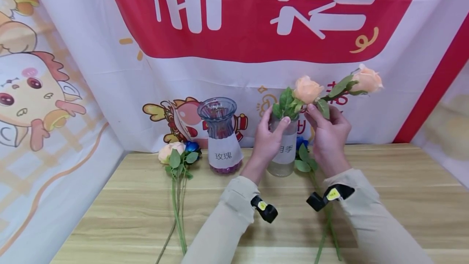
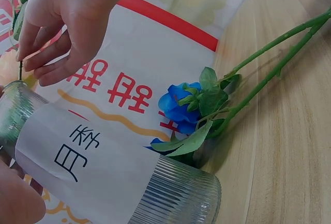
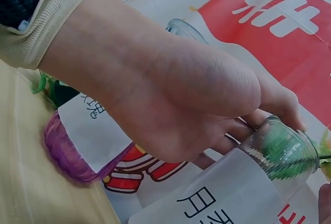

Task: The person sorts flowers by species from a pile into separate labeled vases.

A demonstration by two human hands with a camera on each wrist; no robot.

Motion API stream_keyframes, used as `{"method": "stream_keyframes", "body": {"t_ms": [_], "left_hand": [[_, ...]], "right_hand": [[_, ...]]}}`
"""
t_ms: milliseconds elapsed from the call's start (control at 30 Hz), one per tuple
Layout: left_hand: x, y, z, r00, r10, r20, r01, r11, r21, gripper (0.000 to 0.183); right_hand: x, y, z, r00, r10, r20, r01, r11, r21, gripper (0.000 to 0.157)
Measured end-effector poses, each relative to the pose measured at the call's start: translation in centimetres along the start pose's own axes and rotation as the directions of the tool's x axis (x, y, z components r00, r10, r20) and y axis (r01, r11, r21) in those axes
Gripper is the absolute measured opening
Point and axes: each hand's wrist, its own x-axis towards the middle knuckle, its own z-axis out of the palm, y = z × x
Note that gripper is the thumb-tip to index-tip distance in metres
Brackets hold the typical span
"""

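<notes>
My left hand (image 1: 264, 144) grips the neck of a ribbed clear glass jar (image 1: 281, 169) with a white paper label. A peach rose (image 1: 307, 89) with green leaves stands at the jar's mouth. Beside it, my right hand (image 1: 328, 134) pinches a thin stem right at the rim, seen in the left wrist view. A second peach rose (image 1: 367, 80) leans out to the upper right, above my right hand; part of its stem is hidden by the fingers. Green leaves show through the glass (image 3: 283, 149) in the right wrist view.
A blue-and-purple glass vase (image 1: 222, 133) with a paper label stands left of the jar. Left of it lie a pale rose (image 1: 170, 152) and a blue rose (image 1: 191, 146) on long stems. More blue flowers (image 2: 181, 107) lie right of the jar. A printed cloth hangs behind the wooden table (image 1: 121, 215).
</notes>
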Motion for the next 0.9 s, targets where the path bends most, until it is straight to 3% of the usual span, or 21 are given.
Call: {"method": "stream_keyframes", "body": {"t_ms": [233,433,900], "left_hand": [[0.0,-0.1,-0.1,1.000,-0.004,-0.001,0.004,1.000,0.000,0.067],[0.0,0.0,-0.1,1.000,0.005,-0.003,-0.005,1.000,0.000,0.067],[-0.1,0.0,-0.1,1.000,-0.005,-0.003,0.005,1.000,-0.001,0.071]], "right_hand": [[-0.1,0.3,0.2,1.000,0.002,0.011,0.000,0.994,-0.113,0.029],[-0.7,1.0,0.4,0.996,0.083,-0.024,-0.086,0.940,-0.331,0.033],[-1.2,1.3,-1.5,0.986,0.168,0.011,-0.161,0.957,-0.243,0.034]]}}
